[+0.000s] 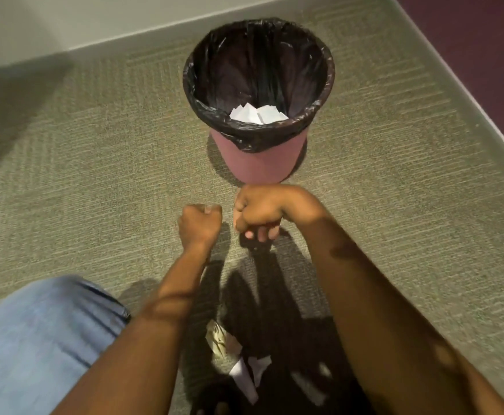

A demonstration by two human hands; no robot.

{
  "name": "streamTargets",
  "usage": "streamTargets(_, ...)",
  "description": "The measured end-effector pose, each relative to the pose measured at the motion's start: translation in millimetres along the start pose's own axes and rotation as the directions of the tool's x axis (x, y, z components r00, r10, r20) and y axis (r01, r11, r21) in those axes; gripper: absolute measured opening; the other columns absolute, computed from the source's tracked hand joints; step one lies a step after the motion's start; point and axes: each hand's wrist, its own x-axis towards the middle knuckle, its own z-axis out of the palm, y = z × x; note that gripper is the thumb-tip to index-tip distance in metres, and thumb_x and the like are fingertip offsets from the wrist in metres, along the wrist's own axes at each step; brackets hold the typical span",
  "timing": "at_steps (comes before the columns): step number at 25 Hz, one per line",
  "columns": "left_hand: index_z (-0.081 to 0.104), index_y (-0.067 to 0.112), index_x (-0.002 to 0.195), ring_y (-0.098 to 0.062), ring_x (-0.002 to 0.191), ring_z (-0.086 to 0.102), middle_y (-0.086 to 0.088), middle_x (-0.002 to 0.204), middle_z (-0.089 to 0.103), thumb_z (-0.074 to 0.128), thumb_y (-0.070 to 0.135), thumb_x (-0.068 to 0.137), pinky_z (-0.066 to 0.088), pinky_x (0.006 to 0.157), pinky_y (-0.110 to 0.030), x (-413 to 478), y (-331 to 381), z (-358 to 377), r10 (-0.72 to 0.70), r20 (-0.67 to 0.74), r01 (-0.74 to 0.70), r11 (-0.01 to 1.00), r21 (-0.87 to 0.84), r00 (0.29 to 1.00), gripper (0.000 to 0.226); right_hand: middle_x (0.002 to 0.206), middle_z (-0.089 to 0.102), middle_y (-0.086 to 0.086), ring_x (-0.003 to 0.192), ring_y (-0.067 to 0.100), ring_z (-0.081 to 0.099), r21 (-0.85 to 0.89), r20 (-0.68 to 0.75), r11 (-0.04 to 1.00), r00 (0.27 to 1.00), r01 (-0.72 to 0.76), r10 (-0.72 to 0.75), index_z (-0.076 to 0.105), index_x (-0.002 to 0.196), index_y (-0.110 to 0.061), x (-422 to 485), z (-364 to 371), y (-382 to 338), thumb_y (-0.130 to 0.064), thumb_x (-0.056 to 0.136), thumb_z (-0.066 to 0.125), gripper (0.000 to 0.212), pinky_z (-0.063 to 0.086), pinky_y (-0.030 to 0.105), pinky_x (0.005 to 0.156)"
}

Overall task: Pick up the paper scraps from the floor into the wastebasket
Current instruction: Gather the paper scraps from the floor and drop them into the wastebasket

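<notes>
While both hands hang curled over the carpet (pixel 95 151), the wastebasket (pixel 259 166) stands at 12 o'clock.
The floor is ribbed grey-green carpet tile, met by a pale wall (pixel 65 19) at 11 o'clock and a maroon wall (pixel 484 40) at 2 o'clock. The round pink wastebasket wears a crinkled glossy black liner (pixel 259 70) folded over its rim; white paper scraps (pixel 256 115) lie inside. More white scraps (pixel 244 375) and a crumpled yellowish piece (pixel 219 339) lie in shadow at 6 o'clock, between the forearms. The left hand (pixel 199 223) is a tight fist; I cannot tell whether it holds anything. The right hand (pixel 258 214) has its fingers curled under, no paper showing. A denim knee (pixel 35 339) sits at 8 o'clock.
</notes>
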Motion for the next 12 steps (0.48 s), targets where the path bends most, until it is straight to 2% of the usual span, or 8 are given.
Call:
streamTargets(1,0.064,0.004,0.065,-0.03,0.058,0.066,-0.012,0.063,0.068,0.062,0.032,0.072,0.06,0.062,-0.048,1,-16,6,-0.063,0.119,0.046,0.989,0.143,0.991,0.029,0.08,0.068,0.017,0.049,0.019,0.06,-0.048,0.089,0.997,0.994,-0.062,0.066,0.065,0.095,0.001,13,19,9,-0.007,0.089,0.061,0.01,0.049,0.022,0.041)
streamTargets(3,0.068,-0.001,0.084,-0.034,0.076,0.071,-0.02,0.086,0.073,0.064,0.033,0.07,0.061,0.068,-0.042,-2,-52,10,-0.21,0.302,0.082,0.918,0.387,0.93,0.038,0.089,0.068,0.02,0.05,0.021,0.063,-0.175,0.234,0.971,0.95,-0.166,0.204,0.063,0.109,0.007,33,62,28,-0.01,0.089,0.061,0.026,0.054,0.026,0.044)
streamTargets(5,0.064,-0.002,0.096,-0.035,0.09,0.069,-0.02,0.1,0.07,0.064,0.033,0.08,0.057,0.069,-0.034,-15,-79,9,-0.27,0.412,0.023,0.858,0.514,0.87,0.039,0.085,0.067,0.022,0.048,0.025,0.064,-0.308,0.309,0.924,0.895,-0.226,0.322,0.056,0.12,0.007,41,98,43,-0.016,0.092,0.058,0.036,0.057,0.033,0.054)
streamTargets(7,0.062,0.002,0.11,-0.035,0.105,0.064,-0.017,0.114,0.064,0.057,0.036,0.089,0.051,0.075,-0.033,-26,-101,9,-0.27,0.475,-0.08,0.799,0.595,0.838,0.04,0.081,0.063,0.019,0.051,0.027,0.061,-0.443,0.329,0.873,0.869,-0.204,0.37,0.055,0.119,0.007,39,119,51,-0.019,0.094,0.055,0.036,0.056,0.032,0.054)
streamTargets(9,0.057,0.009,0.125,-0.035,0.119,0.056,-0.014,0.129,0.059,0.05,0.038,0.093,0.047,0.093,-0.035,-39,-118,8,-0.3,0.508,-0.118,0.763,0.636,0.807,0.044,0.074,0.053,0.011,0.052,0.024,0.056,-0.549,0.348,0.827,0.867,-0.12,0.357,0.056,0.108,0.003,31,129,55,-0.018,0.094,0.057,0.025,0.051,0.028,0.044)
streamTargets(10,0.056,0.016,0.129,-0.033,0.123,0.054,-0.01,0.134,0.057,0.049,0.043,0.091,0.046,0.099,-0.036,-46,-129,7,-0.335,0.507,-0.09,0.76,0.644,0.794,0.047,0.073,0.049,0.009,0.052,0.022,0.053,-0.581,0.343,0.809,0.872,-0.095,0.349,0.056,0.11,-0.001,27,135,56,-0.018,0.094,0.057,0.023,0.048,0.029,0.042)
streamTargets(12,0.049,0.03,0.134,-0.029,0.124,0.053,-0.006,0.139,0.054,0.051,0.05,0.082,0.045,0.104,-0.04,-58,-152,3,-0.395,0.476,-0.033,0.741,0.67,0.786,0.056,0.076,0.048,0.007,0.054,0.018,0.049,-0.585,0.336,0.809,0.89,-0.059,0.308,0.055,0.123,0.0,22,145,60,-0.016,0.094,0.056,0.033,0.045,0.027,0.039)
